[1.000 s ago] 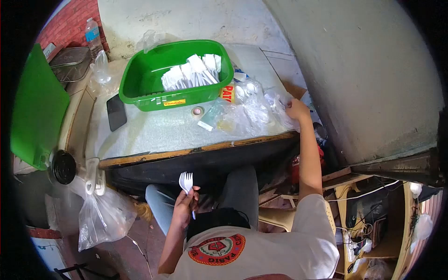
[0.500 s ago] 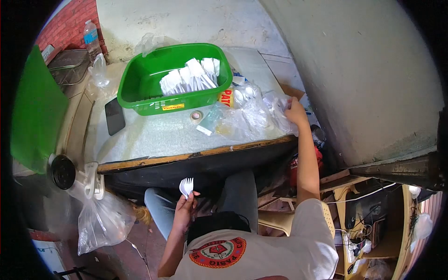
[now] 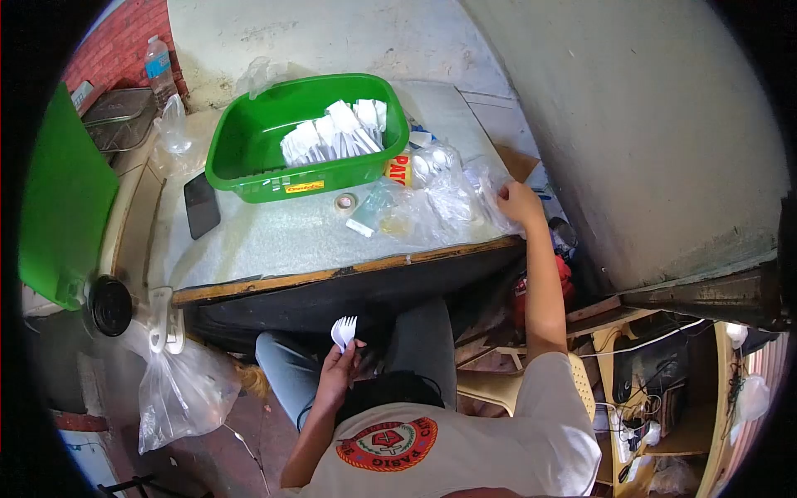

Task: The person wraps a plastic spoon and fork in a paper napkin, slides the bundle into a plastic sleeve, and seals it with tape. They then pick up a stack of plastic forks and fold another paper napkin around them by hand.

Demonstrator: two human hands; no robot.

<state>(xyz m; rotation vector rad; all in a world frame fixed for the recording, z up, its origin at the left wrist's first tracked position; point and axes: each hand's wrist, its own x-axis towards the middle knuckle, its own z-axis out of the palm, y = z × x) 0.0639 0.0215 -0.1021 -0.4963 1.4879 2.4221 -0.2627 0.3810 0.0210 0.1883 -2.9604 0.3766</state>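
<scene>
Low in front of my lap, my left hand (image 3: 338,370) is closed around the handle of a white plastic fork (image 3: 347,326), tines up. A rounded white shape sits against the fork, perhaps a spoon. My right hand (image 3: 523,205) reaches to the table's right side, its fingers curled and pinching at the edge of a clear plastic bag (image 3: 490,192); the fingertips are partly hidden. Beside it lies another clear bag with white plastic spoons (image 3: 435,161) in it. A green basin (image 3: 224,170) holds several white-wrapped utensil bundles (image 3: 332,137).
A tape roll (image 3: 345,202) and a black phone (image 3: 201,206) lie on the table. Behind are a water bottle (image 3: 159,66) and a knotted plastic bag (image 3: 174,129). A clear bag (image 3: 187,398) hangs from a white clip (image 3: 166,324) at left. The wall (image 3: 647,149) stands close on the right.
My left hand has shifted slightly right and up with the fork, which has turned a little. My right hand has moved slightly left and down at the plastic bag.
</scene>
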